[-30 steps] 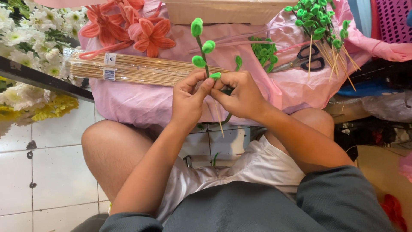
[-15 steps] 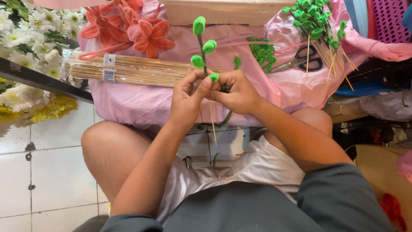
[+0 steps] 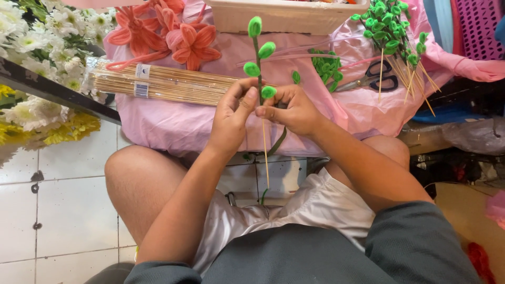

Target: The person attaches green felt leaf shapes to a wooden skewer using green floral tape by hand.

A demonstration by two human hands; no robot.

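While left hand (image 3: 231, 118) is pinching green-leaf stem (image 3: 259, 52), right hand (image 3: 292, 108) is gripping, winding green wrap onto skewer (image 3: 265, 152); next needing tight downward turns.

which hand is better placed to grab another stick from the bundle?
Left, probably. The left hand sits right beside the end of the bundle of wooden sticks, while the right hand lies on the far side of the green leaf stem that both hands grip.
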